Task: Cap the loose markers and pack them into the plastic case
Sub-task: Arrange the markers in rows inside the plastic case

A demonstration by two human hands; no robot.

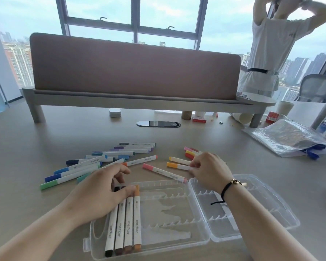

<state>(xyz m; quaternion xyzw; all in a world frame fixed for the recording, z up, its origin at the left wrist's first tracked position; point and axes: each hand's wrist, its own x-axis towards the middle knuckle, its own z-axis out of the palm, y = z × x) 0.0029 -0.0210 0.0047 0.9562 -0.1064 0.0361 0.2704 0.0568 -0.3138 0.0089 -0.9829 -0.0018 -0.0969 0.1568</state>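
Desk point(45, 132): a wide tan top that carries everything; a pink divider screen point(135, 68) stands across its far side.
Plastic case point(177, 240): clear, lying open at the near edge of the desk, with the lid point(252, 223) folded out flat to the right; scalloped ribs run across the tray floor.
Loose markers, left point(79, 170): a fanned heap of blue, green and purple ones with white barrels, on the desk beyond the case's left corner.
Loose markers, right point(191, 152): a small cluster of pink, yellow and red ones, partly hidden behind the right hand.
Packed markers point(128, 223): four lying side by side at the left end of the tray, caps black, dark brown, brown and orange.
Pink marker point(163, 172): lies alone, slanted, just beyond the tray's far wall.
Orange marker point(177, 166): on the desk, capped end to the left.
Left hand point(100, 191): palm down, fingers loosely spread, thumb resting across the far ends of the packed markers.
Right hand point(210, 171): fingers bent, tips pinching the near end of the orange marker.
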